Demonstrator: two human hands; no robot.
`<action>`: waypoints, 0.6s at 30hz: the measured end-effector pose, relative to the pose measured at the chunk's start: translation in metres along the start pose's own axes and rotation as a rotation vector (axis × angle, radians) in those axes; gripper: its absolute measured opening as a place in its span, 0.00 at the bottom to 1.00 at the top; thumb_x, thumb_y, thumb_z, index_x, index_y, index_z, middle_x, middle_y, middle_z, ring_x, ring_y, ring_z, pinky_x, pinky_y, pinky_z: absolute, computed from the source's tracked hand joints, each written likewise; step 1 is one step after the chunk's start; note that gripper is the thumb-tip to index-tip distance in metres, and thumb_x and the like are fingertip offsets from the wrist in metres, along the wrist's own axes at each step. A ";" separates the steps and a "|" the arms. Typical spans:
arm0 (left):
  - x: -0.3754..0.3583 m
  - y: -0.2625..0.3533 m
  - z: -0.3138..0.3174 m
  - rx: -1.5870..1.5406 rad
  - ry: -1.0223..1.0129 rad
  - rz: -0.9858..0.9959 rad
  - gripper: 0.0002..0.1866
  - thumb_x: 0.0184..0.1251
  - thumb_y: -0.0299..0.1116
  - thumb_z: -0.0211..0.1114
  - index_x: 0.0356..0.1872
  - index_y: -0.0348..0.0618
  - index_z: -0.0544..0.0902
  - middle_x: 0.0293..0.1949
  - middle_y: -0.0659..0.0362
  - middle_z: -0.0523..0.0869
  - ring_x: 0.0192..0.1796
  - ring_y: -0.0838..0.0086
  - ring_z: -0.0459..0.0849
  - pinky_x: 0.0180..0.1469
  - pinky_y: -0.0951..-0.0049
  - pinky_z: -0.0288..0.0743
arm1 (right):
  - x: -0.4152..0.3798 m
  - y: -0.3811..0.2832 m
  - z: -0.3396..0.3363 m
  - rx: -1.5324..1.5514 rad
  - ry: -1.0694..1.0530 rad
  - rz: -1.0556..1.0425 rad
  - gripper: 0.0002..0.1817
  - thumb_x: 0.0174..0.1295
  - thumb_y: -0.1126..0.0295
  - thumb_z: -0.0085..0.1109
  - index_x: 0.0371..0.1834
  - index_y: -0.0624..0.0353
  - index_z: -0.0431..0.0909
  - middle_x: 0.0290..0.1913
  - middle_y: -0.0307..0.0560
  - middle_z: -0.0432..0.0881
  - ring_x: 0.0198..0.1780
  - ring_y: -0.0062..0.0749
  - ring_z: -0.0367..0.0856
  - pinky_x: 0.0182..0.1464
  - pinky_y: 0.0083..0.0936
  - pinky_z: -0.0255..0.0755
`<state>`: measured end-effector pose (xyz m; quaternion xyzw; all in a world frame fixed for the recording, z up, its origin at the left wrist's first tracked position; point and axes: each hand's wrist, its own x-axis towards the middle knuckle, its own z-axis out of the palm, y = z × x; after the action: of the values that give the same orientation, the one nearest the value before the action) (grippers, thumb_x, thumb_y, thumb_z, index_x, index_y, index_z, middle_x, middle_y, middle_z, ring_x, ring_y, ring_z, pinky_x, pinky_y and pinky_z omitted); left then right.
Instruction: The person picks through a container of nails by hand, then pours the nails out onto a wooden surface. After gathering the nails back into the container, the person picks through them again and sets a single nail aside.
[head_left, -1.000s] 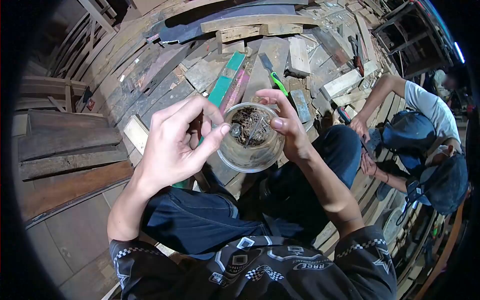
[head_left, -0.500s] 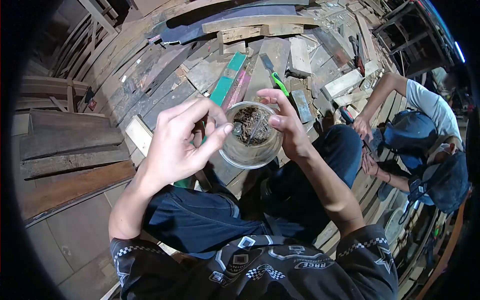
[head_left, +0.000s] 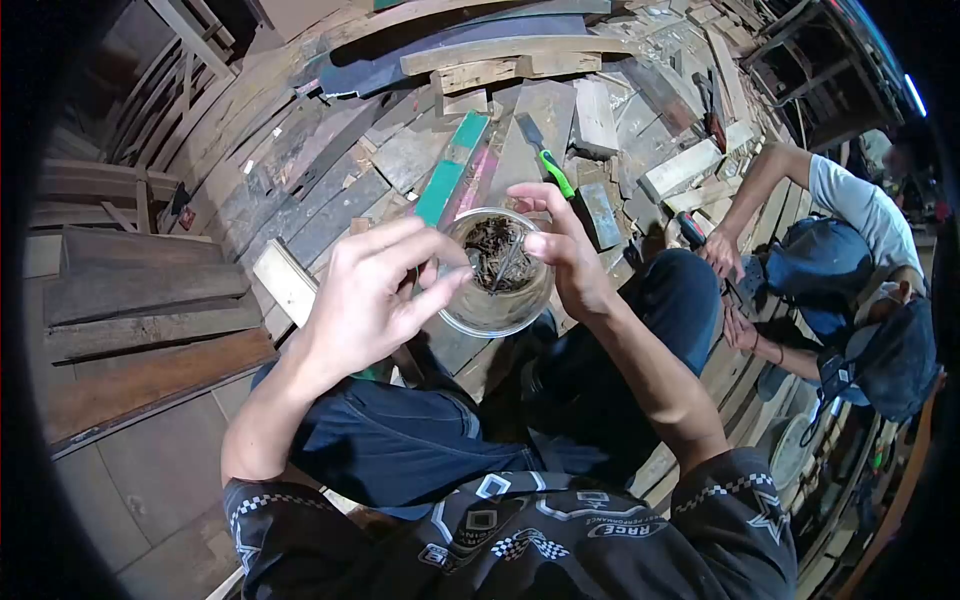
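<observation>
My right hand (head_left: 570, 255) grips a clear round tub (head_left: 490, 318) by its right side, fingers behind the rim and thumb over the edge. Inside lies a heap of small brown, thin pieces (head_left: 500, 250) that look like screws or nails. At the tub's left edge is my left hand (head_left: 385, 285), thumb and fingertips brought together in a pinch. Whatever sits between those fingertips is too small to make out. The tub is held above my lap, tilted so that its opening faces me.
Beyond the tub lie a green-handled chisel (head_left: 545, 158), a green-painted wood strip (head_left: 450, 170) and several wood offcuts (head_left: 595, 118). At the right, a person (head_left: 860, 240) bends over with both hands low. Dark boards (head_left: 150, 270) lie on the left.
My left hand has shifted slightly right, its fingertips now over the tub's left rim. The tub has moved a little left with my right hand still on it.
</observation>
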<state>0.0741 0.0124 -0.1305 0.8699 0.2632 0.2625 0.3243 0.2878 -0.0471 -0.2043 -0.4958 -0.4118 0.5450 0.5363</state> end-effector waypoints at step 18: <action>-0.007 0.017 0.011 0.308 0.081 0.130 0.06 0.57 0.29 0.72 0.35 0.41 0.87 0.27 0.57 0.80 0.24 0.67 0.78 0.31 0.68 0.73 | -0.002 0.010 -0.004 -0.065 0.002 -0.123 0.34 0.56 0.57 0.67 0.61 0.62 0.67 0.58 0.54 0.66 0.64 0.39 0.64 0.68 0.34 0.58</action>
<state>0.0809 -0.0077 -0.1276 0.9132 0.2564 0.2742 0.1585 0.2900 -0.0499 -0.2151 -0.4871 -0.4584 0.4967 0.5531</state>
